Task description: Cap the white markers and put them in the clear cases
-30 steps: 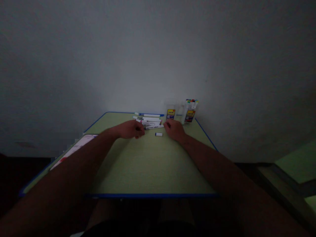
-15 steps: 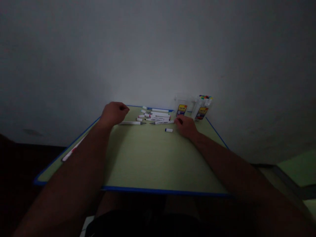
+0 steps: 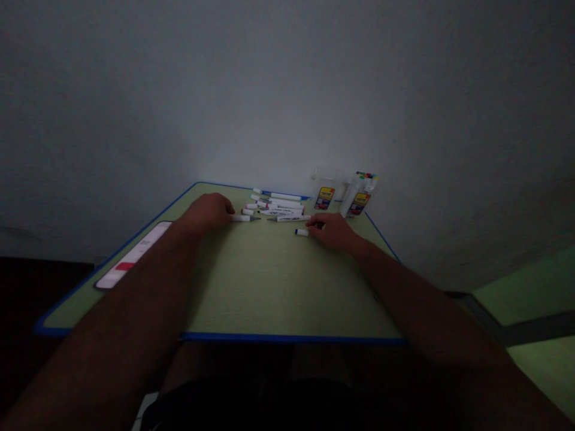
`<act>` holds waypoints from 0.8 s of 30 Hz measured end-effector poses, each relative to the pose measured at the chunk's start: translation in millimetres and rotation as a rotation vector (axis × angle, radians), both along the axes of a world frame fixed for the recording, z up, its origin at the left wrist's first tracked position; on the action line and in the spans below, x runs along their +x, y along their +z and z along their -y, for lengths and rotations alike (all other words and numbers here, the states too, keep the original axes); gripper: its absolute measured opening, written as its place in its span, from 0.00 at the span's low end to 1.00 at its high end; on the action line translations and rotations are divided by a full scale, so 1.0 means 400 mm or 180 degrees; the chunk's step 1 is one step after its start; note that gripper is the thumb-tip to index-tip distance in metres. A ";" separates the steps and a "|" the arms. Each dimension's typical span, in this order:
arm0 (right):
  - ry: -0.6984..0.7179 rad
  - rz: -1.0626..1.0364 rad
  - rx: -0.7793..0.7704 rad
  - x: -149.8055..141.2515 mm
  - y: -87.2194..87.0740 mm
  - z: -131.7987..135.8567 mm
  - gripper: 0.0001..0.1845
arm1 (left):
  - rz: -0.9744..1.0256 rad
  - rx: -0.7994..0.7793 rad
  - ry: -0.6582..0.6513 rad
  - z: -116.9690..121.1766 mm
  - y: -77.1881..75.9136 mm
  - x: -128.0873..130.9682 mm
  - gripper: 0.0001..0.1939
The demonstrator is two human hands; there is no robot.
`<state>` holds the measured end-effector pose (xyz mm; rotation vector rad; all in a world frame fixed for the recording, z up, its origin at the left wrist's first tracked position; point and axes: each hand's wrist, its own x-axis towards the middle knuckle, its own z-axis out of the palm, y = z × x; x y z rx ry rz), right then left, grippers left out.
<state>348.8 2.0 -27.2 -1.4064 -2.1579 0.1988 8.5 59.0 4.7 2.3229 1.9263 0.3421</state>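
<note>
Nearest, on the table (image 3: pixel 278 287), a phone (image 3: pixel 132 256) lies at the left side, partly covered by the left arm (image 3: pixel 157 290). Farther on, a small cap (image 3: pixel 301 232) with a dark blue end lies just at the fingertips of the right hand (image 3: pixel 335 232); whether they pinch it, I cannot tell. The left hand (image 3: pixel 209 212) seems to grasp one end of an open pen (image 3: pixel 244 218), its dark tip facing another uncapped pen (image 3: pixel 293 218). Behind are more pens (image 3: pixel 286 204) and loose caps (image 3: pixel 247 212), then two clear boxes (image 3: pixel 325 196). I judge the step to be arranging pens and caps; the next move calls for a light, exact pinch.
</note>
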 end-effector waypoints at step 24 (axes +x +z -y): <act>0.0265 -0.0256 -0.0225 -0.090 0.000 0.048 0.07 | 0.1699 -0.1443 -0.0963 0.084 0.026 0.113 0.08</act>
